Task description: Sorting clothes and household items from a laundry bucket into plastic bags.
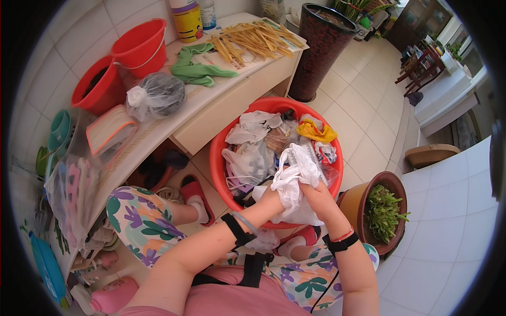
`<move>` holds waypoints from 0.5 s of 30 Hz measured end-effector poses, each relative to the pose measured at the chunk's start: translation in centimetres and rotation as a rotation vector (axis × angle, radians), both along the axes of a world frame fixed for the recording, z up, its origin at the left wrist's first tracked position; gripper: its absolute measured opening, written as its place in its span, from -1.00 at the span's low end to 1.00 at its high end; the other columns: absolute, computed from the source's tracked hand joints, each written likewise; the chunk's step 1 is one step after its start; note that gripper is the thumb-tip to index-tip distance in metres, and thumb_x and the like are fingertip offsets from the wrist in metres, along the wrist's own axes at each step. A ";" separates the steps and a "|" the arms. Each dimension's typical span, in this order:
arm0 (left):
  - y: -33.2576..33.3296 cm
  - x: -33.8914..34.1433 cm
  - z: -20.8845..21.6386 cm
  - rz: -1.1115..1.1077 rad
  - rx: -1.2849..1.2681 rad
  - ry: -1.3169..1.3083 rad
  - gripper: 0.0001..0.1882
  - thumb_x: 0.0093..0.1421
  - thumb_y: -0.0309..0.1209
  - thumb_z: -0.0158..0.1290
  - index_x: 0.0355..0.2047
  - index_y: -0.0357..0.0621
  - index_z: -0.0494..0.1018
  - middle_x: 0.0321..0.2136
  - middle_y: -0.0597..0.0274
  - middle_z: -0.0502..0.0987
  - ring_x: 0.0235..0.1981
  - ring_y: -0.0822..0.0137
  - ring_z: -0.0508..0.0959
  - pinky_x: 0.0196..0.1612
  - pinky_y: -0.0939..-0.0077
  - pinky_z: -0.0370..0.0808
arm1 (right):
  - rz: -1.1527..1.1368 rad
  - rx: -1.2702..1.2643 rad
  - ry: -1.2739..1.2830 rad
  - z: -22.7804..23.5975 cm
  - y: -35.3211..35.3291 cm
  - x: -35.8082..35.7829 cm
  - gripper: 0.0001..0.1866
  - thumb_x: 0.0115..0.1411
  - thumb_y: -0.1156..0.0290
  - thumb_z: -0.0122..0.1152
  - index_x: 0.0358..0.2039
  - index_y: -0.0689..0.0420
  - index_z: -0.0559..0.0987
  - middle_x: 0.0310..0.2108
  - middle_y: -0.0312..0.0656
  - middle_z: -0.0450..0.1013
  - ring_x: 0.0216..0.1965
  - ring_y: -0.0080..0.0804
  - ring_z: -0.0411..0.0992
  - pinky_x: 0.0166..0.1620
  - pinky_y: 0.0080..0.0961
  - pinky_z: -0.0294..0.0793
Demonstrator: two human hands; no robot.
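Observation:
A crumpled white plastic bag (pixel 299 163) is bunched between my two hands, above the near right part of a large red basin (pixel 217 176). My left hand (pixel 278 194) grips it from the left, its fingers mostly covered by the plastic. From the right, my right hand (pixel 316 199) is closed on the bag's side, with the thumb near the top. Inside the basin lie several white and clear bags (pixel 247 160), a yellow bag (pixel 317 130) and a red, white and blue one (pixel 325 152). What lies under the held bag is hidden.
A potted plant (pixel 385 210) stands right of the basin and a tall dark vase (pixel 321 55) behind it. On the left counter (pixel 197 108) are red buckets (pixel 139 47), a green cloth (pixel 197 66), yellowish dried strips (pixel 255 39) and a tied clear bag (pixel 155 97). My slippered feet flank the basin.

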State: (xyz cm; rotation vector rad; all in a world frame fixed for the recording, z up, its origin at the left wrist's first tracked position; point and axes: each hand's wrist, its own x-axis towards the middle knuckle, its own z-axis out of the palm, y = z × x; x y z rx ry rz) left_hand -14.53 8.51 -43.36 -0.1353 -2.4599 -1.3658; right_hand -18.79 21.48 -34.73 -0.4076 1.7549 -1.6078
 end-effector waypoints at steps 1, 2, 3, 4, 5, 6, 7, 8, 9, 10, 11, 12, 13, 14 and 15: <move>-0.1 -0.1 0.5 -0.004 -0.055 -0.028 -0.61 0.18 -0.34 -0.05 0.01 -0.21 0.33 -0.04 -0.03 0.42 0.03 0.08 0.39 0.12 0.30 0.29 | -0.012 0.001 0.022 0.0 -0.1 0.0 -0.67 0.29 0.35 0.02 0.02 0.20 0.47 -0.08 -0.30 0.46 -0.05 -0.52 0.36 0.02 -0.54 0.31; -0.2 0.0 1.0 -0.007 -0.111 -0.056 -0.60 0.18 -0.35 -0.05 0.02 -0.21 0.32 -0.05 -0.03 0.42 0.01 0.10 0.41 0.10 0.33 0.31 | -0.014 0.001 0.021 -0.2 -0.1 -0.2 -0.67 0.29 0.35 0.02 0.02 0.20 0.47 -0.08 -0.30 0.46 -0.05 -0.52 0.36 0.02 -0.54 0.31; 0.1 0.6 1.5 -0.008 -0.110 -0.057 -0.60 0.18 -0.35 -0.05 0.02 -0.21 0.32 -0.05 -0.03 0.42 0.01 0.10 0.41 0.10 0.33 0.31 | -0.095 0.003 -0.005 -0.7 -0.1 -0.5 -0.66 0.29 0.34 0.01 0.02 0.21 0.46 -0.08 -0.29 0.45 -0.05 -0.51 0.37 0.02 -0.54 0.31; 0.6 1.7 2.9 -0.028 0.306 -0.181 -0.58 0.16 -0.36 -0.03 0.04 -0.22 0.30 -0.06 -0.04 0.43 0.01 0.12 0.42 0.08 0.36 0.32 | -0.178 0.005 -0.032 -1.1 0.0 -0.8 -0.65 0.29 0.34 0.00 0.03 0.22 0.46 -0.07 -0.28 0.45 -0.04 -0.50 0.37 0.02 -0.54 0.31; 0.9 2.6 4.2 -0.043 0.722 -0.302 -0.55 0.14 -0.38 0.00 0.05 -0.23 0.29 -0.07 -0.05 0.43 0.00 0.13 0.43 0.07 0.39 0.33 | -0.178 0.004 -0.034 -1.3 0.1 -1.1 -0.65 0.29 0.34 0.00 0.03 0.22 0.46 -0.07 -0.28 0.45 -0.04 -0.50 0.37 0.02 -0.54 0.31; 1.1 2.8 5.3 -0.048 0.813 -0.372 -0.50 0.16 -0.43 0.03 0.11 -0.25 0.22 -0.12 0.22 0.43 -0.08 0.44 0.41 -0.03 0.53 0.37 | -0.218 -0.029 -0.072 -1.5 0.2 -1.3 -0.65 0.30 0.34 -0.01 0.03 0.23 0.45 -0.07 -0.27 0.45 -0.04 -0.50 0.37 0.02 -0.54 0.31; 1.2 2.8 5.6 -0.044 0.814 -0.370 -0.50 0.16 -0.43 0.03 0.11 -0.25 0.22 -0.12 0.22 0.43 -0.08 0.44 0.41 -0.03 0.53 0.37 | -0.254 -0.062 -0.110 -1.5 0.2 -1.5 -0.65 0.30 0.33 -0.01 0.03 0.23 0.45 -0.07 -0.26 0.45 -0.04 -0.50 0.37 0.02 -0.55 0.31; 1.4 2.8 5.7 -0.050 0.778 -0.288 -0.50 0.15 -0.44 0.04 0.10 -0.25 0.23 -0.12 0.22 0.44 -0.09 0.44 0.42 -0.03 0.53 0.37 | -0.211 -0.030 -0.059 -1.4 0.2 -1.3 -0.63 0.31 0.33 -0.03 0.06 0.22 0.42 -0.02 -0.24 0.42 0.00 -0.49 0.35 0.05 -0.53 0.29; 1.8 2.8 5.8 -0.056 0.741 -0.207 -0.50 0.15 -0.44 0.06 0.09 -0.24 0.24 -0.11 0.23 0.44 -0.09 0.43 0.43 -0.04 0.53 0.38 | -0.208 -0.030 -0.059 -1.7 0.3 -1.1 -0.63 0.31 0.33 -0.03 0.06 0.22 0.42 -0.02 -0.24 0.42 0.00 -0.49 0.35 0.05 -0.53 0.29; 2.0 2.4 5.8 0.007 0.667 -0.128 -0.55 0.16 -0.45 0.02 0.07 -0.24 0.27 -0.15 0.24 0.47 -0.12 0.43 0.45 -0.05 0.52 0.39 | -0.240 -0.112 -0.105 -2.1 0.4 -1.0 -0.61 0.30 0.32 -0.03 0.09 0.22 0.39 0.01 -0.23 0.40 0.02 -0.48 0.34 0.06 -0.52 0.28; 2.0 2.2 5.7 0.006 0.668 -0.127 -0.55 0.16 -0.45 0.02 0.07 -0.24 0.27 -0.15 0.24 0.47 -0.12 0.43 0.45 -0.05 0.52 0.39 | -0.273 -0.195 -0.151 -2.3 0.4 -0.9 -0.59 0.30 0.32 -0.03 0.11 0.21 0.36 0.04 -0.22 0.38 0.04 -0.47 0.32 0.08 -0.51 0.27; 1.8 1.8 5.6 0.079 0.779 -0.250 -0.58 0.17 -0.46 0.02 0.05 -0.22 0.31 -0.16 0.24 0.48 -0.15 0.44 0.46 -0.07 0.52 0.40 | -0.275 -0.194 -0.150 -2.3 0.6 -1.1 -0.59 0.30 0.32 -0.03 0.11 0.21 0.36 0.04 -0.22 0.38 0.04 -0.47 0.32 0.08 -0.51 0.27; 1.5 1.5 5.9 0.156 0.887 -0.374 -0.62 0.18 -0.46 0.02 0.02 -0.21 0.34 -0.18 0.24 0.50 -0.17 0.44 0.48 -0.09 0.52 0.42 | -0.223 -0.209 -0.235 -1.8 0.4 -1.3 -0.57 0.30 0.30 -0.02 0.13 0.21 0.33 0.06 -0.21 0.36 0.05 -0.46 0.31 0.10 -0.49 0.26; 1.5 1.4 6.1 0.156 0.886 -0.375 -0.62 0.18 -0.46 0.02 0.02 -0.21 0.34 -0.18 0.24 0.50 -0.17 0.44 0.48 -0.09 0.52 0.42 | -0.171 -0.224 -0.319 -1.3 0.4 -1.4 -0.55 0.30 0.29 -0.01 0.15 0.21 0.31 0.08 -0.21 0.34 0.06 -0.46 0.30 0.11 -0.48 0.25; 1.5 1.5 6.4 0.152 1.098 -0.376 -0.65 0.18 -0.46 0.02 0.00 -0.18 0.37 -0.20 0.24 0.50 -0.19 0.44 0.49 -0.11 0.51 0.43 | -0.172 -0.225 -0.321 -0.8 0.4 -1.1 -0.55 0.30 0.29 -0.01 0.15 0.21 0.31 0.08 -0.21 0.34 0.06 -0.46 0.30 0.11 -0.48 0.25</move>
